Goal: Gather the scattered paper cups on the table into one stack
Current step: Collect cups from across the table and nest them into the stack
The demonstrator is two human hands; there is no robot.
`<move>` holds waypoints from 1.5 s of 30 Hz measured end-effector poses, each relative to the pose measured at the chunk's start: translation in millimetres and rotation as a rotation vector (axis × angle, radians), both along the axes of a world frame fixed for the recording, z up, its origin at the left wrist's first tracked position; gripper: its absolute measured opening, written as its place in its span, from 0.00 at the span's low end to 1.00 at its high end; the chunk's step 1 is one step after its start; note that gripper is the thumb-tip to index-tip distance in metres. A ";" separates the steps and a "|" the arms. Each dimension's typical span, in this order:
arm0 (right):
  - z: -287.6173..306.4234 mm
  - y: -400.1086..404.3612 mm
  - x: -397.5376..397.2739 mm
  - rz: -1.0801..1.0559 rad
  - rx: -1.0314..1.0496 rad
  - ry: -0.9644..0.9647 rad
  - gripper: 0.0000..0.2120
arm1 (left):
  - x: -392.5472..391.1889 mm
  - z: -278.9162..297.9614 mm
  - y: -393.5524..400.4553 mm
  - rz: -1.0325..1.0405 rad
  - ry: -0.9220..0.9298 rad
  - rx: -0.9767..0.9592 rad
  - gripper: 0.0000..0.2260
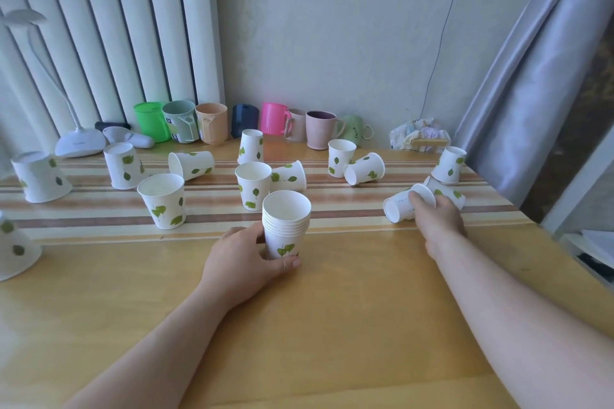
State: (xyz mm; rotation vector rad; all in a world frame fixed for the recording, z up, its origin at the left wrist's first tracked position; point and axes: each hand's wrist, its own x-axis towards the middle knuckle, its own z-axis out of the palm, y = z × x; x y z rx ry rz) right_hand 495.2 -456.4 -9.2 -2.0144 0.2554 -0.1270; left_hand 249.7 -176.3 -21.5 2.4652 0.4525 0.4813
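Loose leaf-printed paper cups (pixel 161 200) lie scattered across the table (pixel 332 309). The left hand (pixel 244 259) grasps the upright stack (pixel 286 226) near the table's middle. At the back, a green mug (pixel 355 133) reads "SMILE". The right hand (pixel 438 214) clasps a tipped cup (pixel 403 204).

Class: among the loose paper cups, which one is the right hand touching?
The tipped cup by the right hand, mouth facing the camera; no other loose cup is touched.
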 end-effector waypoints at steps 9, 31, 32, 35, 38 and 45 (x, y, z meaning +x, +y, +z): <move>1.3 19.6 -13.3 0.043 -0.133 -0.087 0.24 | -0.4 0.3 -0.5 -0.009 -0.001 0.012 0.27; 71.7 122.5 -114.1 0.666 0.740 -0.098 0.42 | 0.4 -3.1 1.2 -0.015 -0.001 0.016 0.29; 73.7 125.7 -121.0 0.728 0.660 -0.138 0.41 | 0.1 -2.6 1.0 -0.016 -0.002 0.014 0.28; 67.2 129.0 -135.2 0.888 0.413 -0.186 0.51 | -0.9 -1.6 0.0 -0.017 0.002 0.010 0.27; 59.8 123.2 -135.8 0.985 0.334 -0.162 0.60 | -2.2 -1.1 -1.2 -0.015 0.021 0.008 0.27; 48.5 59.0 -84.6 0.812 0.116 -0.200 0.37 | -2.2 1.0 -0.3 0.011 0.078 -0.006 0.29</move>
